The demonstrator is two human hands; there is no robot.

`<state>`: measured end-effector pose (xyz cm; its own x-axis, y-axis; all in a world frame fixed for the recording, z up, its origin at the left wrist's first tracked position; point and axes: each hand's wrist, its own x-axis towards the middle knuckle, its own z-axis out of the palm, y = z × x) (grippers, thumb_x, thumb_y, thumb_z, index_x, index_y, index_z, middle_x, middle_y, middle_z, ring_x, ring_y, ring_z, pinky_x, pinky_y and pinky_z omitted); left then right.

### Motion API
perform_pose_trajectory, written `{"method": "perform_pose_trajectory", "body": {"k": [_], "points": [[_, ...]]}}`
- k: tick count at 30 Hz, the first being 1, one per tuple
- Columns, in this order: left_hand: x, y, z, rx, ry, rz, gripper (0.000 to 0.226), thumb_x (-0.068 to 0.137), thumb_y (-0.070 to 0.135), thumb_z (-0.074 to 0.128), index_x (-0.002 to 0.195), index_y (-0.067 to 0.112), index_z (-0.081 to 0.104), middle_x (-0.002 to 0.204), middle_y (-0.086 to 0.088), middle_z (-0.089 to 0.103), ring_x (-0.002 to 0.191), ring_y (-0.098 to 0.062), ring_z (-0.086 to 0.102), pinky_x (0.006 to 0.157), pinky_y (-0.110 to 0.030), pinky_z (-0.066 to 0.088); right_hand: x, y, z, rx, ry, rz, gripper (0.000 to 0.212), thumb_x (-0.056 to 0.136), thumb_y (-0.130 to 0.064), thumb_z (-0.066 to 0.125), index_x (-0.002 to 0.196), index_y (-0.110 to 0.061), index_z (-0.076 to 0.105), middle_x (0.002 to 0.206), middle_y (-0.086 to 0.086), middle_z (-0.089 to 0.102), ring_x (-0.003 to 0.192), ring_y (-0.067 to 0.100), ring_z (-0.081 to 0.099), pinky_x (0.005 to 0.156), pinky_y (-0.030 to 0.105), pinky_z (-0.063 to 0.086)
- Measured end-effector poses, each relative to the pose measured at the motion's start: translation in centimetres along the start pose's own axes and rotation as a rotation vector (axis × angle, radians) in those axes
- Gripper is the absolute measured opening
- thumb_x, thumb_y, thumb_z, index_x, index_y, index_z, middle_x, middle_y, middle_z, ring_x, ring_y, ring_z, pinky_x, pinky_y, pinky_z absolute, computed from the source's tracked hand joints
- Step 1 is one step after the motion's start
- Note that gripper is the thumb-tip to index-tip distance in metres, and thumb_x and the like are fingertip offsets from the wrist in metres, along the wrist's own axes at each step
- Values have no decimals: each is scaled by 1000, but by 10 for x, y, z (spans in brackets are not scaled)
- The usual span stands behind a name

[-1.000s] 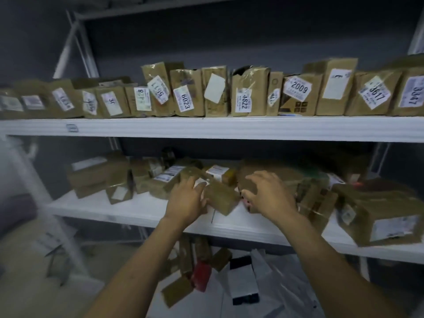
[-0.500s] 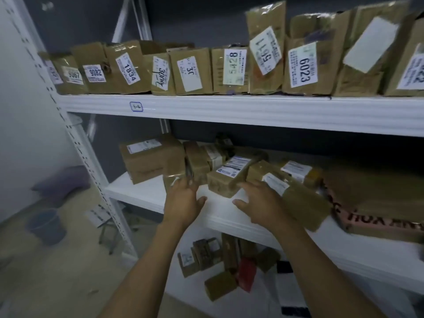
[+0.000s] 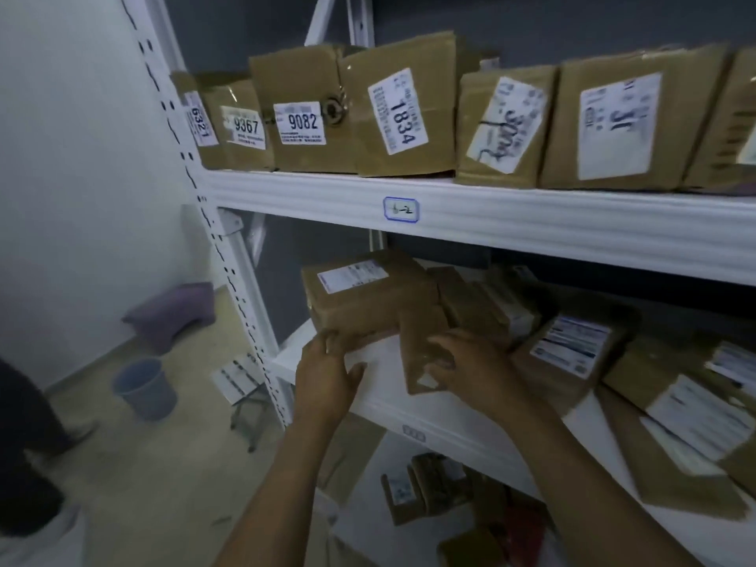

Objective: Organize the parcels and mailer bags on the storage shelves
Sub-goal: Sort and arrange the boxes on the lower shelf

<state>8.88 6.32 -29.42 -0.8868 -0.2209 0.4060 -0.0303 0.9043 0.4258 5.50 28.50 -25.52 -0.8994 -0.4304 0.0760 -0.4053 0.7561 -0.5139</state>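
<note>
Brown cardboard parcels under glossy clear tape, white paper labels, white-painted metal shelves, blue plastic bucket

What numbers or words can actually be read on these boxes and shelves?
"6321": label on leftmost parcel, upper shelf.
"9367": second parcel.
"9082": third parcel.
"1834": fourth parcel, label sideways.
Unreadable: scribbled fifth parcel, blurred sixth parcel, shelf tag, lower-shelf labels.
</note>
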Motion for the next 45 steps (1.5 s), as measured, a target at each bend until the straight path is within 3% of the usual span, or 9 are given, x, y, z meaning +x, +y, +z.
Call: {"method": "perform_pose_trajectory", "body": {"k": [10,16,21,28,31,35,40,42,45], "points": [[110,-104,13,-265,-80,106,60,93,45,52,141,9,44,143,-15,38,122,-30,45,89,-20,32,80,-49,78,29,189,55,43,94,-21,60,136,-14,52,137,3,53,123,16,50,94,7,25],[147,-144,38,-237,-187,347,78,87,77,19,143,27,43,154,-20,23,139,-39,28,110,-56,30,108,-79,109,71,334,197,55,91,-30,64,142,-20,45,147,2,44,134,18,41,108,19,27],[142,-148,21,-439,-187,290,65,88,62,32,138,23,48,143,-8,38,133,-29,37,108,-52,35,112,-91,126,-4,377,375,60,88,-60,50,143,-47,32,157,-7,24,145,14,20,113,40,31],[176,-135,29,-520,-369,43,108,79,64,61,153,24,-7,160,-9,-13,148,-29,-4,119,-53,8,117,-107,127,125,320,399,57,90,-50,57,143,-38,39,160,2,14,148,18,11,116,33,23],[172,-133,35,-596,-353,-2,107,74,68,64,152,29,3,160,-3,2,146,-32,9,117,-56,13,110,-102,129,173,297,443,69,81,-69,52,141,-37,41,159,-1,22,144,18,24,114,35,29],[150,-127,32,-792,-240,-62,96,67,60,74,143,31,22,142,3,19,123,-24,44,97,-37,47,97,-95,137,412,350,513,62,89,-47,60,142,-32,31,147,-5,37,130,21,44,103,37,41],[123,-120,26,-913,-199,-187,79,80,50,69,143,19,34,140,-5,32,120,-11,46,97,-29,42,89,-96,133,520,542,505,68,89,-48,58,145,-29,25,132,-13,45,118,6,47,88,14,41],[116,-120,22,-907,-237,-175,53,86,54,58,125,19,56,130,-3,43,117,-7,45,96,-25,37,87,-97,129,561,571,488,73,83,-68,52,145,-41,24,142,-10,43,127,9,44,102,30,41],[107,-121,15,-935,-282,-159,59,78,75,35,121,42,59,126,10,49,129,-16,41,110,-44,33,84,-91,125,571,584,550,71,83,-76,40,145,-49,22,150,-3,37,137,20,36,110,50,34]]}}
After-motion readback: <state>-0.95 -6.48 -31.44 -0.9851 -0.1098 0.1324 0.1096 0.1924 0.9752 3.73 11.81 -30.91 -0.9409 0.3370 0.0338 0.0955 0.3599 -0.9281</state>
